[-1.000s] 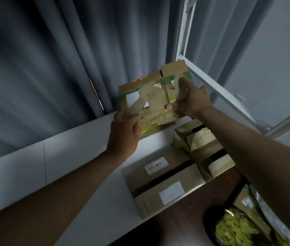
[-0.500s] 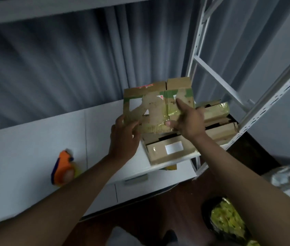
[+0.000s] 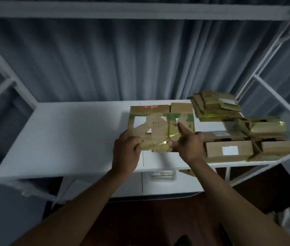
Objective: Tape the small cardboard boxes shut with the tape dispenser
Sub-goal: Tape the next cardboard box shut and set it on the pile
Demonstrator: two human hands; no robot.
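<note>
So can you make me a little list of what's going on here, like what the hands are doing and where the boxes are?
held thing: flattened cardboard box, with green print and torn white labels
left hand: grips its lower left edge
right hand: grips its lower right part, forefinger straight along the face
where: over the white shelf
other boxes: pile of small cardboard boxes on the shelf's right end
tape dispenser: not in view
behind: grey curtain

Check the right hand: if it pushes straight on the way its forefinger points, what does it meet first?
The right hand already touches the flattened box. Its forefinger points up and back across that cardboard; past it, probably the curtain. Depth is unclear.
</note>
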